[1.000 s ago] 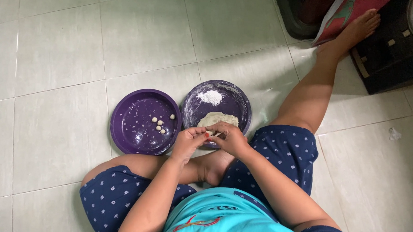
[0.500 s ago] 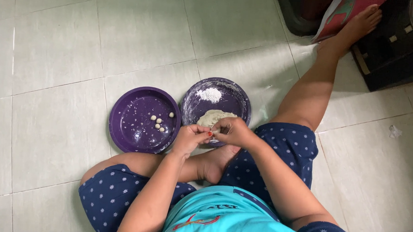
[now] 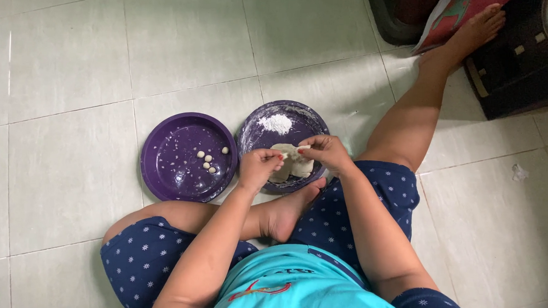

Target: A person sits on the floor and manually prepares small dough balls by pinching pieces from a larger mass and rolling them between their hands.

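On the tiled floor [image 3: 62, 71], between the seated person's legs, two round purple plates lie side by side, rims nearly touching. Both hands work above the right plate [image 3: 312, 122], which is dusted white across its inner surface and carries a small heap of white flour [image 3: 275, 122] near its far edge.

The lump of dough [image 3: 295, 166] rests on the near half of that plate. It is pale cream, soft-looking and irregular in outline, with a smooth, slightly folded top; part of it is hidden behind the hands.

The left hand [image 3: 258, 167] hovers over the near left rim of the plate, fingers curled inward and closed in a pinch on a small piece of dough [image 3: 284, 155] at the fingertips. The right hand [image 3: 324, 152] sits just beside it over the lump, fingers bent and narrowed, pinching a bit of the same pale dough; whether that bit is detached from the lump cannot be told.

The left plate [image 3: 162, 167] is speckled with white flecks and holds five small, pale dough balls [image 3: 207, 163] grouped right of its centre, each round and roughly equal in size.

A bare foot [image 3: 290, 213] lies just below the right plate's rim.
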